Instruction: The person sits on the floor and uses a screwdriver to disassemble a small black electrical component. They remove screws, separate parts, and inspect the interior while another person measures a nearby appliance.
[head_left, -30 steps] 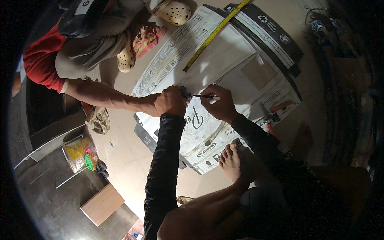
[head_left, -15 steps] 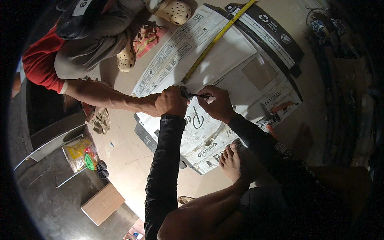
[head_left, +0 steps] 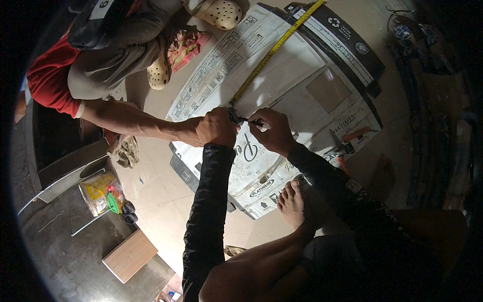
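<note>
Over the flattened white cardboard box (head_left: 241,178), my left hand (head_left: 220,128) is closed around the dark end of a tape measure (head_left: 233,115). Its yellow blade (head_left: 266,59) stretches across the cardboard to the far edge. A co-worker's forearm (head_left: 146,125) comes in from the left and meets my left hand; their fingers are hard to tell from mine. My right hand (head_left: 276,131) pinches a thin dark pen-like tool (head_left: 255,122), its tip close beside the tape's dark end.
A tool with an orange-brown handle (head_left: 356,134) lies on the cardboard at right. My bare foot (head_left: 292,204) rests at the near edge. The co-worker's cream clogs (head_left: 220,14) and a pink cloth (head_left: 185,48) are at upper left. A wooden board (head_left: 130,255) sits lower left.
Hardly anything differs. Both hands keep their hold near the tape's dark end, and the view has shifted very slightly.
</note>
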### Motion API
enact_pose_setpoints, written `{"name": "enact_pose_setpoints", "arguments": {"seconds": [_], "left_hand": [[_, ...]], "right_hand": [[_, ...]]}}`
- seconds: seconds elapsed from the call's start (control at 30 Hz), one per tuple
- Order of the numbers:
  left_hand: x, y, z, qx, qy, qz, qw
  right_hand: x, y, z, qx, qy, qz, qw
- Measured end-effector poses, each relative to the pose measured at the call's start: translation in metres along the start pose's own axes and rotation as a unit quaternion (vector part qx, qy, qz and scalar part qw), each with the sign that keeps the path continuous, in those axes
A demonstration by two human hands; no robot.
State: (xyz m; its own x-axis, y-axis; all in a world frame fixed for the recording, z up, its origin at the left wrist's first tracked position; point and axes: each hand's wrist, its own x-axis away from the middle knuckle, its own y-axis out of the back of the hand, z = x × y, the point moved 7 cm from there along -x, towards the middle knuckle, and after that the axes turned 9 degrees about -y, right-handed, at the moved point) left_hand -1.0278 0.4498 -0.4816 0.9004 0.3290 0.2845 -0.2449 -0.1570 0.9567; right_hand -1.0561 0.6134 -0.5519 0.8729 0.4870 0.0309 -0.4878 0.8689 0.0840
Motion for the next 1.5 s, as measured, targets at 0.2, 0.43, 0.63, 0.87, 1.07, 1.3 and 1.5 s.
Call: {"name": "enact_pose_setpoints", "arguments": {"seconds": [0.2,0.43,0.63,0.87,1.07,1.3,1.5], "left_hand": [[-0.001,-0.005,0.003,0.003,0.006,0.026,1.0],[0.0,0.0,-0.001,-0.006,0.007,0.001,1.0],[0.001,0.005,-0.004,-0.026,0.016,0.013,0.999],[0.001,-0.003,0.001,-0.011,0.008,0.014,1.0],[0.001,0.004,-0.004,-0.022,-0.016,-0.016,0.999],[0.004,0.008,-0.007,-0.017,-0.022,-0.032,0.999],[0.002,0.003,-0.004,-0.009,-0.016,-0.015,1.0]], "right_hand": [[0.002,0.002,0.003,0.001,0.006,0.009,1.0],[-0.007,0.012,0.014,-0.031,0.002,-0.013,0.999],[-0.029,0.025,0.026,-0.009,0.03,-0.025,0.999],[-0.043,0.013,0.019,-0.035,0.002,0.01,0.999],[-0.051,0.002,0.013,-0.026,-0.009,0.006,1.0],[-0.058,-0.003,0.014,-0.016,0.03,0.008,0.999],[-0.061,-0.003,0.014,-0.017,0.022,0.025,0.999]]}}
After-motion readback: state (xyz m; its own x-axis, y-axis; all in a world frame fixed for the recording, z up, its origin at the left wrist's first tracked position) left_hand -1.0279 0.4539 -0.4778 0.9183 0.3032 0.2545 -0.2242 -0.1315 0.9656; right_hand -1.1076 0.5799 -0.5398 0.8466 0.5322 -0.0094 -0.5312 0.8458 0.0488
